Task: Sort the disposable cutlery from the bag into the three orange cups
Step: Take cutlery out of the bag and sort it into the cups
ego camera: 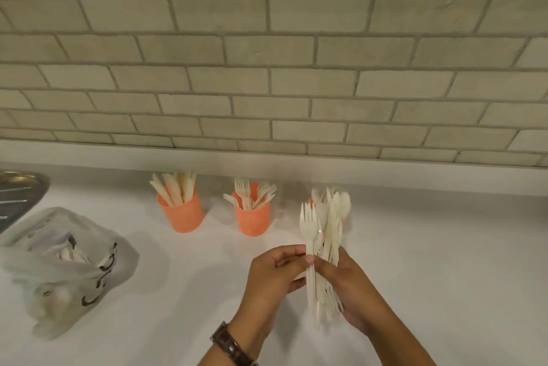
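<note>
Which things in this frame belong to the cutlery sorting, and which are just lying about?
Job: bag, cutlery bundle gripped by left hand and right hand, knife cup, fork cup, spoon cup.
Not part of it: sink, wristwatch.

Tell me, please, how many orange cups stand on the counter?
3. The left cup holds knives, the middle cup holds forks, and the right cup is mostly hidden behind the cutlery bundle gripped by the left hand and the right hand.
</note>
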